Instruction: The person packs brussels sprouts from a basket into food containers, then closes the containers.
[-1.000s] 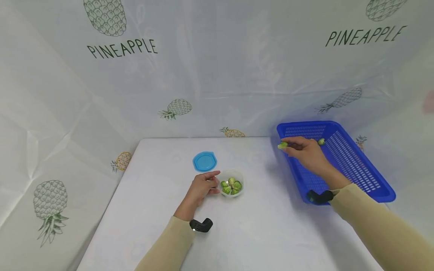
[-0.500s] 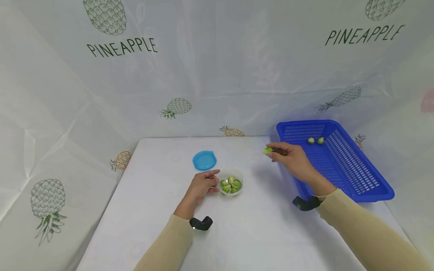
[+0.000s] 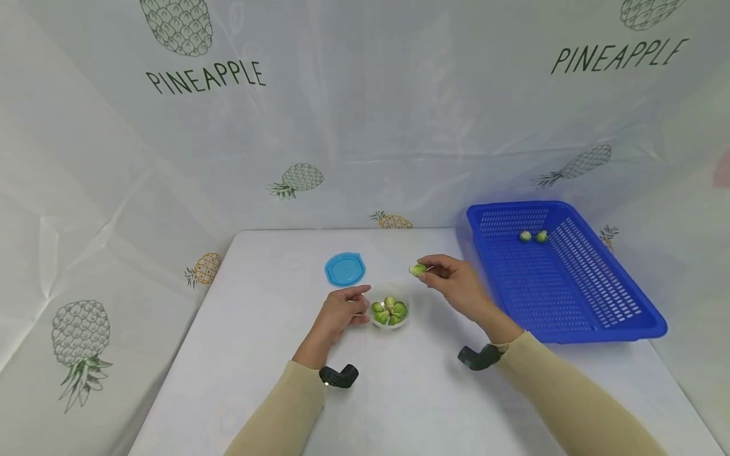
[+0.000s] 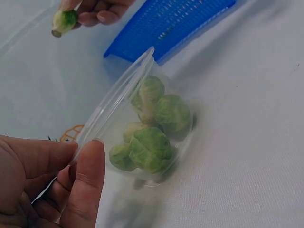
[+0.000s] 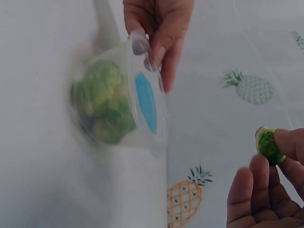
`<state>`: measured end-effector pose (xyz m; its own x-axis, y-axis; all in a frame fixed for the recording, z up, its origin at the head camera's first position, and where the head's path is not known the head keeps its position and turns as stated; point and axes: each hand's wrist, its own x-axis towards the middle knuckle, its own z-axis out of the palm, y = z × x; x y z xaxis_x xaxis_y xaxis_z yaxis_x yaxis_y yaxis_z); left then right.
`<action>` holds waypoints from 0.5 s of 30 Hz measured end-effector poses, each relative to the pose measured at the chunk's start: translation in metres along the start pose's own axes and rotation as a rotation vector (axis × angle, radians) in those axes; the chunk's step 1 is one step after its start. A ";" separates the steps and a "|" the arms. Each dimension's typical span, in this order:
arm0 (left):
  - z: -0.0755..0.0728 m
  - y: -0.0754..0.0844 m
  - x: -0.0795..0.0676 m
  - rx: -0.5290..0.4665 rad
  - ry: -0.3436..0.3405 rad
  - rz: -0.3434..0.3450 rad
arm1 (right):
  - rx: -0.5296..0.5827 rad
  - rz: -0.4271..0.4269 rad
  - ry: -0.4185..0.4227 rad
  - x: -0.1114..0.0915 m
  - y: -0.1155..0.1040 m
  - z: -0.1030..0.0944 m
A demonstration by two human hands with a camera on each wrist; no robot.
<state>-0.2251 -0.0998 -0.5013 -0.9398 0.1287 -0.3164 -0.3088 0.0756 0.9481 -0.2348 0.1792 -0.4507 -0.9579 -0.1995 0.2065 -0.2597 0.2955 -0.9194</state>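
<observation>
A clear plastic container [image 4: 113,116] with several green Brussels sprouts [image 4: 151,149] in it stands on the table. My left hand [image 3: 338,316] pinches its rim between thumb and finger, on the left side. Up and to the right of the container, my right hand [image 3: 459,288] holds one Brussels sprout [image 3: 418,270] by thumb and fingertips, in the air. The sprout's pale cut stem points away from the fingers. In the right wrist view, the container [image 5: 124,102] shows from its side, with the left hand [image 5: 161,33] at its rim.
A round blue lid [image 3: 345,270] lies on the table just behind the container. At the right stands a blue perforated basket [image 3: 561,285], with two sprouts [image 3: 533,236] in its far end. A white pineapple-print sheet [image 3: 399,126] rises behind the table.
My right hand has carried its sprout leftward from over the basket's near-left edge toward the container. The left hand and container have stayed put.
</observation>
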 end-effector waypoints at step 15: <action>-0.003 0.001 -0.002 0.017 -0.005 0.005 | -0.069 0.046 -0.056 0.006 0.010 0.053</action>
<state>-0.2240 -0.1025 -0.4997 -0.9406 0.1341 -0.3119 -0.3017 0.0914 0.9490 -0.2365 0.1315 -0.4769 -0.9611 -0.2357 0.1441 -0.2256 0.3686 -0.9018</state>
